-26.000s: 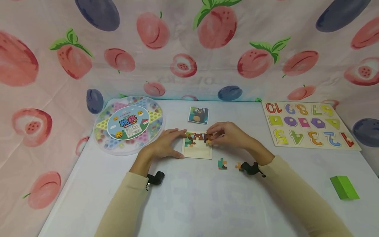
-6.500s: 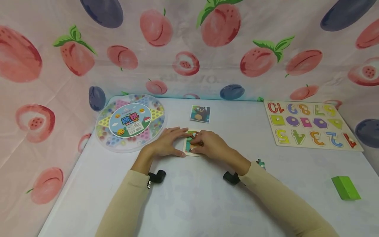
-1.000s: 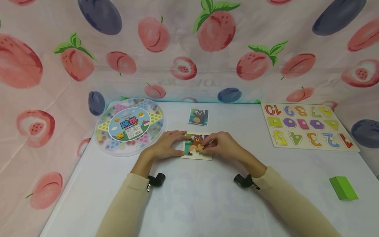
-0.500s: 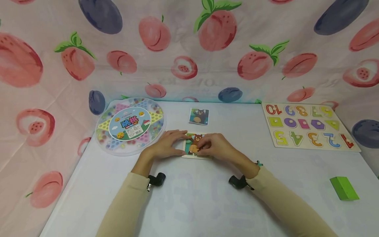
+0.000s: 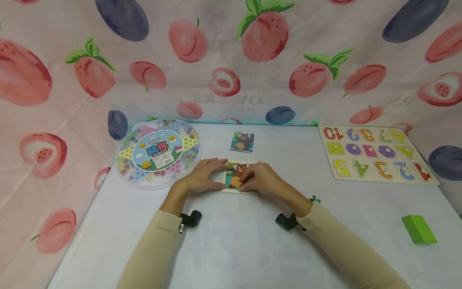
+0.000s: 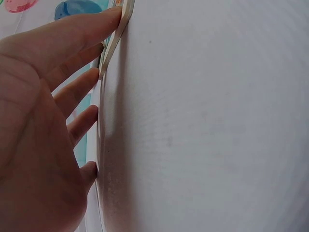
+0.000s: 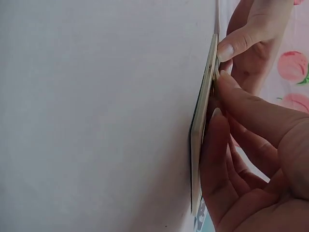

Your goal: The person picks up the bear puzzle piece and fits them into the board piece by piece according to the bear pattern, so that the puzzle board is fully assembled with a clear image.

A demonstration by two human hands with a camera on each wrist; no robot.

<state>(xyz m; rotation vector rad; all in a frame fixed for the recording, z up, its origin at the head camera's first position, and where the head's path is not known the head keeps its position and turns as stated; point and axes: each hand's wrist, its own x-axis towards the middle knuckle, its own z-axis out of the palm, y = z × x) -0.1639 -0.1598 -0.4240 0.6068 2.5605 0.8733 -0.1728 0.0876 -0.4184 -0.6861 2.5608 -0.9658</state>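
Observation:
A small wooden bear jigsaw puzzle (image 5: 236, 172) lies flat on the white table, its right part hidden under my right hand. My left hand (image 5: 202, 176) rests at the puzzle's left side with relaxed fingers; in the left wrist view its thumb (image 6: 96, 24) touches the board's edge. Over the lower middle of the puzzle, my right hand (image 5: 265, 178) pinches a puzzle piece between thumb and fingers, low against the board; the piece is mostly covered by the fingertips. A teal puzzle piece (image 5: 315, 199) peeks out beside the right wrist.
Behind the puzzle lies a bear picture card (image 5: 242, 142). A round Chinese checkers set (image 5: 159, 152) sits at the back left, a wooden number board (image 5: 375, 152) at the back right. One green block (image 5: 419, 229) stands near the right edge. Fruit-patterned cloth hangs behind.
The right hand has moved slightly left and down, bringing the tan-bellied piece from the puzzle's right side to its lower middle gap. Over the longer span more of the bear has filled in.

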